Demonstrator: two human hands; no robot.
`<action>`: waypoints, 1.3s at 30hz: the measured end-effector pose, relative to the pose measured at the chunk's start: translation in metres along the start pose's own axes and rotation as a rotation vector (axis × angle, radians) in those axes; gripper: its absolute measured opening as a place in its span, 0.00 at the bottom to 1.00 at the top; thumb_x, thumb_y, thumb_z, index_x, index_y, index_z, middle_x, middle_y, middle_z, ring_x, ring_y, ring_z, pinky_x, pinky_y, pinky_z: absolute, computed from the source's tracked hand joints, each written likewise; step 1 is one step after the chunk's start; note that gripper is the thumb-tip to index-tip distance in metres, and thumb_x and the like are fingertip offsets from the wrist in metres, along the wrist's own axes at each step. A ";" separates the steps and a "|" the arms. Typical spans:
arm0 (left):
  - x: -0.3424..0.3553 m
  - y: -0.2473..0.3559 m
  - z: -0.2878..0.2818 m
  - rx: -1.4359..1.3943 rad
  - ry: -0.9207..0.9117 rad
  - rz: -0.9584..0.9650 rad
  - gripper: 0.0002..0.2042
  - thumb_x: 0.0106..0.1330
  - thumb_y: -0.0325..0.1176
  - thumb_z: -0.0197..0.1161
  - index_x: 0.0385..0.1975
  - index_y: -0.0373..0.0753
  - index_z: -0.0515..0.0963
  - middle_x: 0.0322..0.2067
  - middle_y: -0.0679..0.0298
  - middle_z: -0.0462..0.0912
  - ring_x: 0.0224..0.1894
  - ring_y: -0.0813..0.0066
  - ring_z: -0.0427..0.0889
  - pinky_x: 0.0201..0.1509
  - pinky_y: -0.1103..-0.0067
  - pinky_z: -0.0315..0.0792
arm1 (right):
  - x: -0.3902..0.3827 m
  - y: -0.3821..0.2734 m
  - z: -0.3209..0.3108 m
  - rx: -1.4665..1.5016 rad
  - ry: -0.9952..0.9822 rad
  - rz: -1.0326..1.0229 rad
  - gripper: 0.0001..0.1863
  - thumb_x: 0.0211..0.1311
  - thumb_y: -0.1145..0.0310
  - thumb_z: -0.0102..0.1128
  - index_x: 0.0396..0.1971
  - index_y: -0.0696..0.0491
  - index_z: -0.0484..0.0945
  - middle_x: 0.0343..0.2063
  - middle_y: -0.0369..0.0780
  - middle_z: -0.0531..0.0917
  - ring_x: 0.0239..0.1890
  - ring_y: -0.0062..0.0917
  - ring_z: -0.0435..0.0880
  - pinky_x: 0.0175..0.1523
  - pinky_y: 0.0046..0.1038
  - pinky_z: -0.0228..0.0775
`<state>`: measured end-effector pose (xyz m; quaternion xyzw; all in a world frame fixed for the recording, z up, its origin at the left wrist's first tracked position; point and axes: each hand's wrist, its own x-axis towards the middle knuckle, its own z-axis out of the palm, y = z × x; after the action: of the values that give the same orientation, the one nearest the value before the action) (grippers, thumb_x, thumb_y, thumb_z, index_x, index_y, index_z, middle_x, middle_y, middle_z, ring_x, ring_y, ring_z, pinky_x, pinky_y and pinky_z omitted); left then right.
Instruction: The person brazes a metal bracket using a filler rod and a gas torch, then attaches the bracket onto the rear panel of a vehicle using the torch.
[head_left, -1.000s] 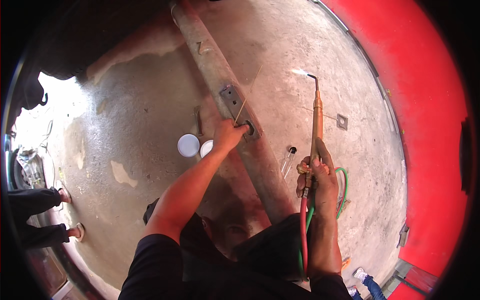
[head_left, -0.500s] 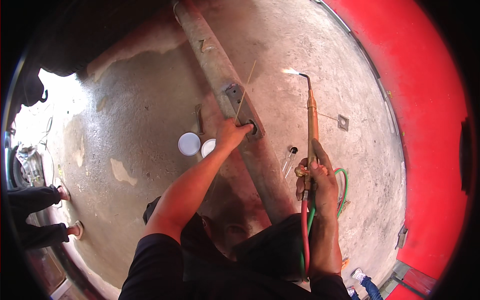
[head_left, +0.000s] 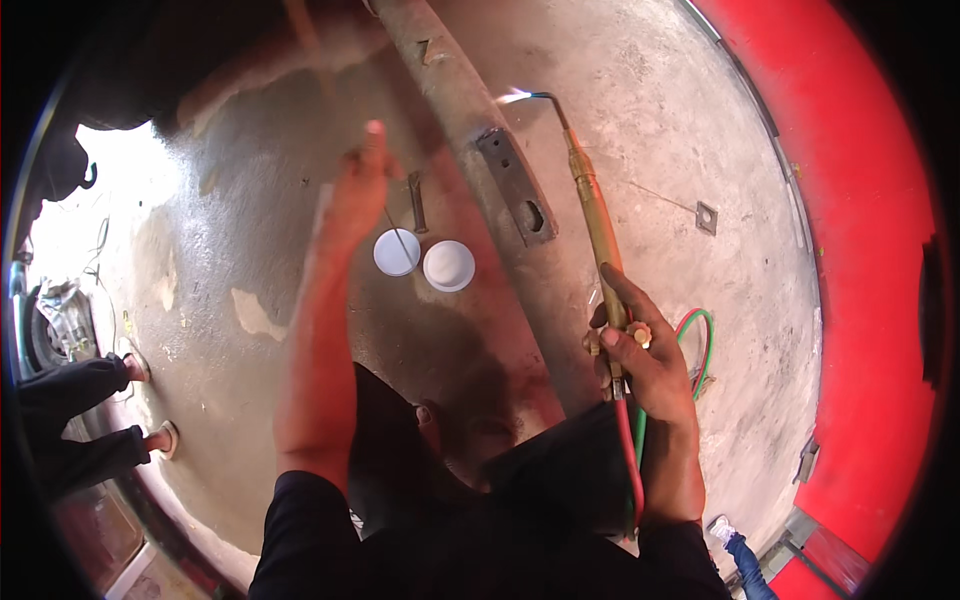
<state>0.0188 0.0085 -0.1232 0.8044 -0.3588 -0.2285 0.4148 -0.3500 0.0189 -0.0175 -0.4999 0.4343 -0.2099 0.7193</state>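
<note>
1. Concrete floor [head_left: 230, 225] spreads across the scene, with bright glare at far left and damp-looking dark patches.
2. At left stands another person, of whom dark trouser legs [head_left: 85, 420] and feet show.
3. Next comes the left hand [head_left: 362, 185], raised above the floor left of the pipe and blurred; I cannot tell whether its fingers are apart or together. A thin rod [head_left: 398, 232] shows just beside it, slanting nearer across a white round dish [head_left: 388, 262]; whether the hand grips it is unclear.
4. Just right of that dish sits a second white dish [head_left: 449, 266], and a narrow metal piece [head_left: 417, 205] lies on their far side.
5. Mid-scene, a metal pipe [head_left: 458, 105] runs from far left to near right, carrying a dark plate [head_left: 510, 180] with two small holes and a larger opening.
6. Right of the pipe, the right hand [head_left: 650, 365] is clamped around a brass torch [head_left: 595, 215]; its flame [head_left: 515, 97] points left, near the pipe. Red [head_left: 628, 440] and green [head_left: 708, 350] hoses hang near.
7. Farther right lies a small square metal piece [head_left: 708, 230].
8. At far right rises a red panel [head_left: 790, 200].
</note>
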 end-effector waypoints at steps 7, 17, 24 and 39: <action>-0.021 0.029 -0.053 0.051 -0.074 -0.023 0.37 0.70 0.70 0.45 0.25 0.36 0.80 0.14 0.66 0.77 0.16 0.80 0.71 0.21 0.78 0.66 | -0.005 0.006 0.014 -0.053 -0.026 0.014 0.34 0.68 0.72 0.62 0.72 0.56 0.61 0.38 0.35 0.76 0.28 0.17 0.76 0.30 0.21 0.71; -0.036 0.031 -0.005 0.214 -0.237 0.067 0.36 0.72 0.66 0.47 0.24 0.33 0.81 0.17 0.58 0.83 0.24 0.69 0.84 0.34 0.72 0.75 | 0.001 0.006 0.006 -0.031 -0.025 -0.005 0.34 0.68 0.71 0.62 0.72 0.56 0.61 0.35 0.34 0.76 0.25 0.19 0.77 0.25 0.22 0.70; -0.031 0.024 -0.002 0.262 -0.304 0.053 0.36 0.73 0.66 0.45 0.23 0.35 0.80 0.14 0.62 0.78 0.21 0.70 0.81 0.31 0.72 0.75 | 0.010 0.007 0.015 -0.030 -0.092 0.042 0.32 0.70 0.73 0.59 0.71 0.57 0.61 0.32 0.34 0.75 0.25 0.18 0.76 0.27 0.23 0.71; -0.017 0.092 -0.094 -0.421 0.338 0.115 0.32 0.77 0.59 0.45 0.35 0.32 0.84 0.23 0.64 0.82 0.20 0.79 0.74 0.27 0.79 0.70 | 0.017 0.014 0.012 -0.190 -0.048 0.048 0.31 0.71 0.75 0.58 0.71 0.59 0.61 0.33 0.34 0.75 0.29 0.16 0.75 0.33 0.21 0.71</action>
<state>0.0349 0.0321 0.0062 0.7055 -0.2742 -0.1365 0.6391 -0.3327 0.0184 -0.0358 -0.5600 0.4470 -0.1385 0.6837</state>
